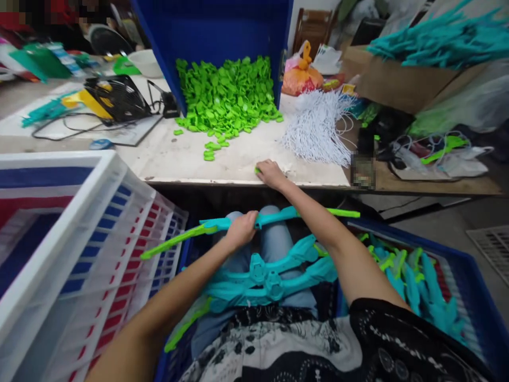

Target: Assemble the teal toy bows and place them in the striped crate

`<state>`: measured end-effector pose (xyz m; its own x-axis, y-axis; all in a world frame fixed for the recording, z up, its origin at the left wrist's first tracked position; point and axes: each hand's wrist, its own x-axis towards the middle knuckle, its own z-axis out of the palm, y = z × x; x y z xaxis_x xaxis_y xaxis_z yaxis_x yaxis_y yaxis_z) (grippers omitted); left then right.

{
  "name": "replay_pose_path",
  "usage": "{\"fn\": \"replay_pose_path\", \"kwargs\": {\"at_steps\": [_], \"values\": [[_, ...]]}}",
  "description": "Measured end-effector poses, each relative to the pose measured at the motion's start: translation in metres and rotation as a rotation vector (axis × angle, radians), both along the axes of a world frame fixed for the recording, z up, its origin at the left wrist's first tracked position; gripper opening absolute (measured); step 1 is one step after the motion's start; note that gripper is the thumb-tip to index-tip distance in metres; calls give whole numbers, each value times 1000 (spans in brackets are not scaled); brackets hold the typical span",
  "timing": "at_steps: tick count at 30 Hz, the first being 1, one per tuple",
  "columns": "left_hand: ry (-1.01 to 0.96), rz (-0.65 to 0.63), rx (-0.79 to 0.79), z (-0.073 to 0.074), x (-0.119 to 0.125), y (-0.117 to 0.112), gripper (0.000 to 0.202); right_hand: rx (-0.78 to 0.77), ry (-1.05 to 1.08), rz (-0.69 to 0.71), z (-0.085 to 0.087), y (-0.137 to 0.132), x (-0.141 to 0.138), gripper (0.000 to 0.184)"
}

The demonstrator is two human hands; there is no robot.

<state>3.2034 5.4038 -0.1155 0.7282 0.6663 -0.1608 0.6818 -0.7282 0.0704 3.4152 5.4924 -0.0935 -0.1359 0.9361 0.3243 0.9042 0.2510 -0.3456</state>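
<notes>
While a seated worker leans toward a cluttered workbench (234,168), the left hand (243,229) grips a long teal-and-green bow-shaped part (278,216) near its middle, center frame, a hold that likely balances the length on either side. The part lies crosswise above the worker's knees, its left end dipping lower, its right stretch passing behind the right forearm. At the bench's front edge, just above center, the right hand (272,174) has its fingers closed on a small green piece, mostly hidden, with a bit showing at the fingertips. Similar bow-shaped parts (304,252) rest across the lap below, seemingly to stay within easy reach. At top center, a blue bin (222,32) appears tipped toward the worker, perhaps so its heap of green pieces (230,93) spills forward to hand. White cords (316,130) lie bunched to its right. A white crate (95,159) stands at left; a blue crate (457,254), lower right, holds more teal-and-green parts (417,276), close beside the seat.
</notes>
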Motion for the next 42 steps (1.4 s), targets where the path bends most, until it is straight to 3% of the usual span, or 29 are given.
{"fn": "replay_pose_path", "kwargs": {"at_steps": [3,6,11,14,18,23,27,30,32,36,39,42], "values": [[2,28,-220,18,2,18,47,-4,36,-10,1,0,1,24],[-60,17,-464,23,5,39,52,42,129,-25,-5,-17,3,21],[-175,37,-743,15,7,60,66,157,293,67,-29,-101,-6,25],[-208,82,-886,9,8,67,66,109,246,138,-52,-151,-22,26],[-278,168,-996,-1,13,71,64,23,166,187,-73,-177,-42,28],[-329,195,-1006,-10,17,70,60,28,162,113,-76,-173,-48,30],[-316,93,-1059,-7,16,71,60,-1,262,32,-75,-176,-51,23],[-253,46,-963,-3,17,68,61,-23,339,-60,-74,-177,-55,17],[-230,52,-916,-1,18,65,62,-79,374,-150,-71,-174,-55,26],[-226,55,-882,-1,20,63,60,-254,376,-227,-65,-161,-51,62],[-211,17,-808,-3,20,65,59,-332,294,-221,-65,-152,-51,65],[-178,-31,-652,1,18,58,59,-300,239,-240,-70,-154,-54,66]]}}
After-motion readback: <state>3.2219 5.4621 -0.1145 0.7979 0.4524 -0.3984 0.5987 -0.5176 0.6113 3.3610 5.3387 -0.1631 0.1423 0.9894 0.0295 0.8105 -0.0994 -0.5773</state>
